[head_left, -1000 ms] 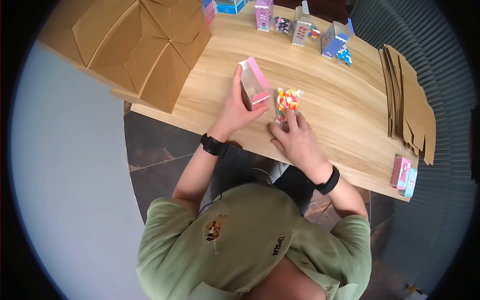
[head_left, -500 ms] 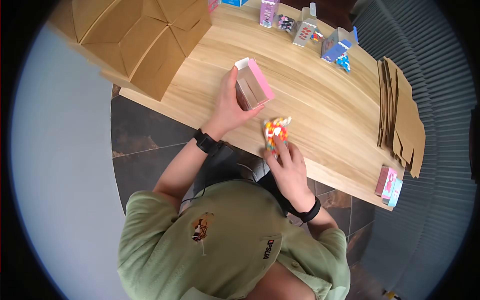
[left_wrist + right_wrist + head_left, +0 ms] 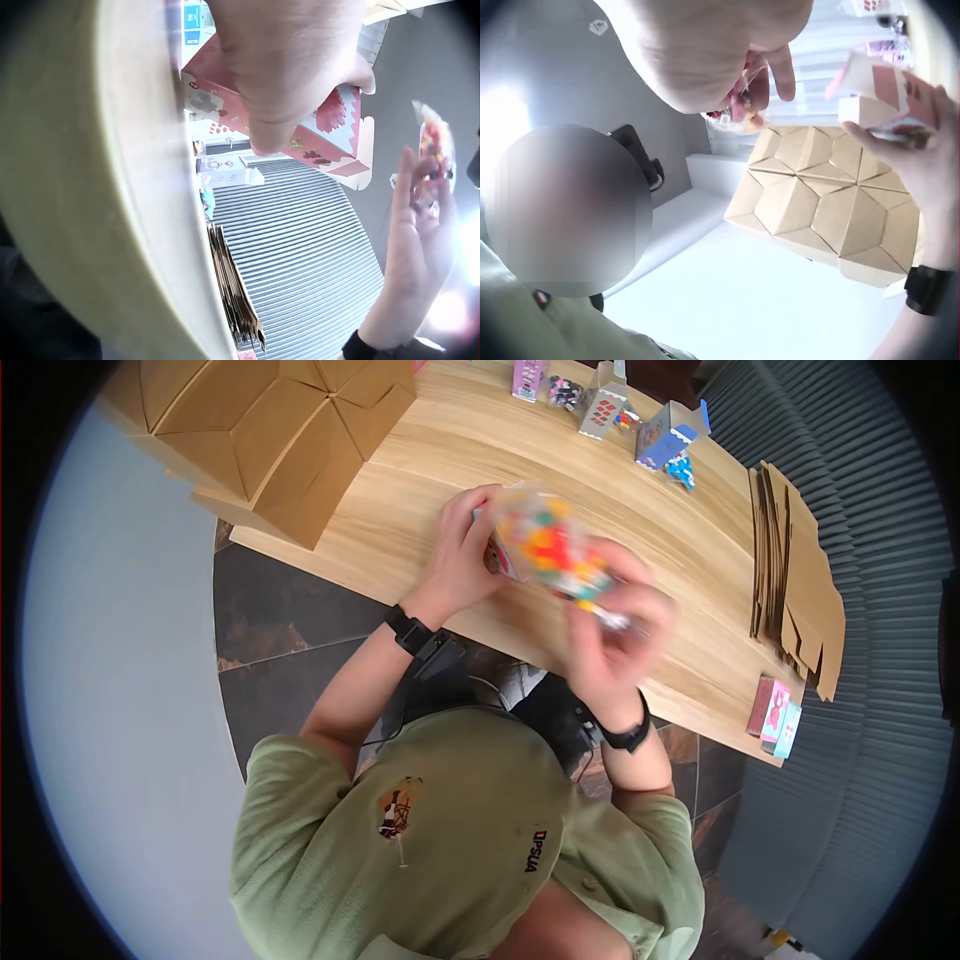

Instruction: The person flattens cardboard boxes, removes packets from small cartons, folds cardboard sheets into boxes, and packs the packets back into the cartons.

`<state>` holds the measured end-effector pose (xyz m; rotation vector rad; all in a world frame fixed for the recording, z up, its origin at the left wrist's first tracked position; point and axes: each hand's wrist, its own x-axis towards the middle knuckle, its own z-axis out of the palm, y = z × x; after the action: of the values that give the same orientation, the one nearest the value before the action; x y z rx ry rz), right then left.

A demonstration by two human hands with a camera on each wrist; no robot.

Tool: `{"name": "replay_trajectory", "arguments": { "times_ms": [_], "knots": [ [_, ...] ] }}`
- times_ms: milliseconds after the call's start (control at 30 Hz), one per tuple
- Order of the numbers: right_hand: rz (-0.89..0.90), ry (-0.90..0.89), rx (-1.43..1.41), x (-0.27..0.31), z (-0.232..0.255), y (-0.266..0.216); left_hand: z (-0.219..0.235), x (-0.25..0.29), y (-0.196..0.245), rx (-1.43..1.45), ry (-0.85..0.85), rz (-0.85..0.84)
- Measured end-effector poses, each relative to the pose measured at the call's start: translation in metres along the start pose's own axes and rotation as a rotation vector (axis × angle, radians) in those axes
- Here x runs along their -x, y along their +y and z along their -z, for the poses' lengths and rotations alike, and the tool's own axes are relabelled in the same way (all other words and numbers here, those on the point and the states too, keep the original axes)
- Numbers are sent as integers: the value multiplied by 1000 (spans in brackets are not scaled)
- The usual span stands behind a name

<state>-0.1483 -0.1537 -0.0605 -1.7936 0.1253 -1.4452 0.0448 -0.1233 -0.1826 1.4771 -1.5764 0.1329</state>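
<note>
The left hand (image 3: 458, 557) grips a pink and white box (image 3: 330, 124), its fingers curled round the sides. In the right wrist view the pink box (image 3: 900, 101) has its flaps open at one end. Between its fingers and thumb the right hand (image 3: 622, 630) pinches a clear bag of colourful pieces (image 3: 550, 550), blurred and raised above the table. From the head camera the bag covers much of the box. The left wrist view has the bag (image 3: 435, 150) upright in the right hand (image 3: 416, 247), apart from the box.
Brown cardboard boxes (image 3: 300, 470) stand at the table's left. Along the back are opened small boxes, including a blue one (image 3: 660, 442), with bags beside them. Flattened cardboard (image 3: 800, 580) lies at the right, and a small pink box (image 3: 768, 705) stands at the near right corner.
The right hand has picked the bag up from the table and raised it beside the box. The left hand still holds the box, now turned and partly hidden by the bag.
</note>
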Motion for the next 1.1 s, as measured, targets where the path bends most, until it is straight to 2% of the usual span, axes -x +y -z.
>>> {"name": "replay_trajectory", "arguments": {
  "times_ms": [33,133,267,300,400,533,600,667,733,800,900,1000,1067,1100],
  "knots": [
    [23,-92,20,-4,-6,4,-1,-1,0,10,-7,12],
    [-130,-72,125,11,-10,29,8,-1,12,-118,22,73],
    [-358,71,118,23,5,20,7,-2,14,20,171,-49],
    [-253,54,221,23,11,23,5,-1,12,14,150,-22],
    [-261,-133,504,12,24,5,2,1,7,63,161,-52],
    [-357,-154,516,-9,15,-14,6,-4,11,63,114,-156],
    [-324,-95,503,-9,9,-9,6,-4,12,62,103,-174],
    [-274,-107,510,-15,7,-10,2,3,7,116,106,-80],
    [-70,-191,727,-18,11,-5,-2,11,-1,169,89,5],
    [-9,-243,787,-18,11,0,-7,16,-6,254,54,86],
    [-171,-222,636,-4,11,16,-11,20,-4,461,38,237],
    [-357,-137,455,6,4,27,-6,7,11,667,42,256],
    [-455,-123,362,7,-1,30,4,-1,14,501,-86,218],
    [-377,-149,396,9,-2,32,8,-3,14,416,-148,199]
  ]
}}
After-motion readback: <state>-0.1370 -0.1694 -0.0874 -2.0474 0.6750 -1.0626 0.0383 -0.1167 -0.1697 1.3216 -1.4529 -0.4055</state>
